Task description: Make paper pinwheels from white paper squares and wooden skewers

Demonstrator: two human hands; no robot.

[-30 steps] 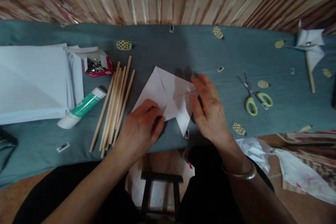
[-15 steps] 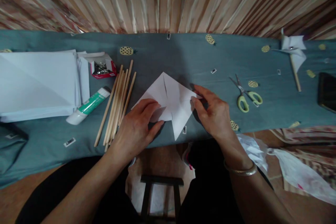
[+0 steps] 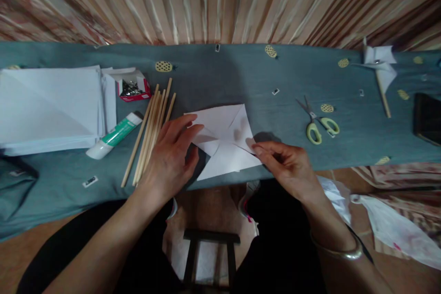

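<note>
Between both hands, cut white paper (image 3: 223, 140), left hand (image 3: 170, 158) flat on it, right hand (image 3: 287, 167) pinching its corner

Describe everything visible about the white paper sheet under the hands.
The white paper sheet is thin, plain and matte, cut or creased along diagonals so triangular flaps meet near its middle. It lies mostly flat on the blue-grey cloth, near the table's front edge, right of the wooden sticks. The left hand presses its left side with spread fingers; the right hand pinches a flap point at its right corner. One flap near the left looks slightly raised.
</note>
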